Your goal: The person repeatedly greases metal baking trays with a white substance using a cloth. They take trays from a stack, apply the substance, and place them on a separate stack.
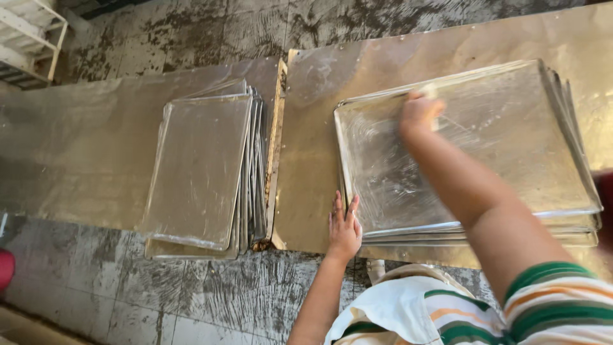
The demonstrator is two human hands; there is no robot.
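Note:
My right hand (418,113) reaches across the top metal baking tray (498,147) of a stack on the right, pressing a pale cloth or pad (431,92) onto its far left part. The tray's surface shows greasy smear marks. My left hand (343,227) rests flat with fingers spread against the near left corner of that stack, steadying it. A second stack of similar trays (201,169) lies to the left, untouched.
Both stacks sit on two low metal-topped tables (83,153) joined at a seam (276,147). The floor is dirty grey tile (211,294). A white rack (29,38) stands at the far left. A red object (5,268) shows at the left edge.

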